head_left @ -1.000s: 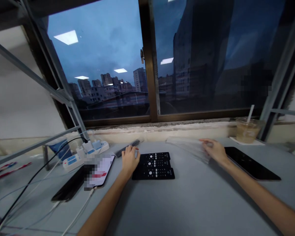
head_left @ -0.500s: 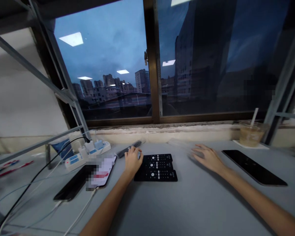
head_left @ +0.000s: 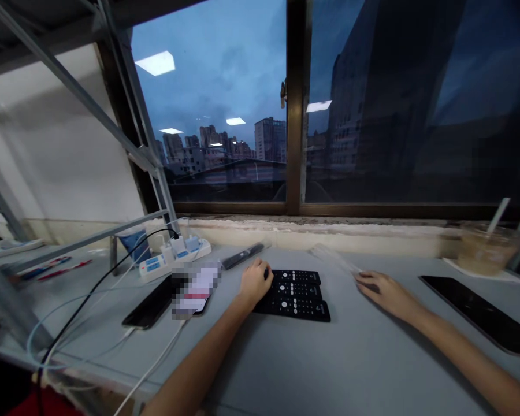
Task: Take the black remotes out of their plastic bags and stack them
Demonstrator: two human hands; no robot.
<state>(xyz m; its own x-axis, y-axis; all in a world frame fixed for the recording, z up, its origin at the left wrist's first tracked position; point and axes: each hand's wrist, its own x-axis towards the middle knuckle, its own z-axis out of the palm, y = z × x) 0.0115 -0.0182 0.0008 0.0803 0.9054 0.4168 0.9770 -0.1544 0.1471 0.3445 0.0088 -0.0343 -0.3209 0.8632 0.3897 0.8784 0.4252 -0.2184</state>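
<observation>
Three black remote controls (head_left: 304, 293) lie side by side on the grey table, their buttons facing up. My left hand (head_left: 255, 283) is at their left ends, its fingers curled over the end of the farthest one; the fingers partly hide the ends. My right hand (head_left: 383, 293) is off to the right, fingertips pinched on a clear plastic sleeve (head_left: 331, 257) that stretches away to the left and looks thin and blurred. Just beyond my left hand lies a dark remote-like object in clear wrapping (head_left: 243, 255).
Two phones on charging cables, one black (head_left: 149, 303) and one lit (head_left: 197, 292), lie left, near a white power strip (head_left: 175, 258). To the right are a dark tablet-like device (head_left: 476, 312) and a drink cup with straw (head_left: 487, 248). A metal frame (head_left: 160, 185) rises at left.
The view has swung left, so things appear farther right. My right hand's fingers have come together on the clear sleeve, which is less smeared. My left hand stays at the remotes.
</observation>
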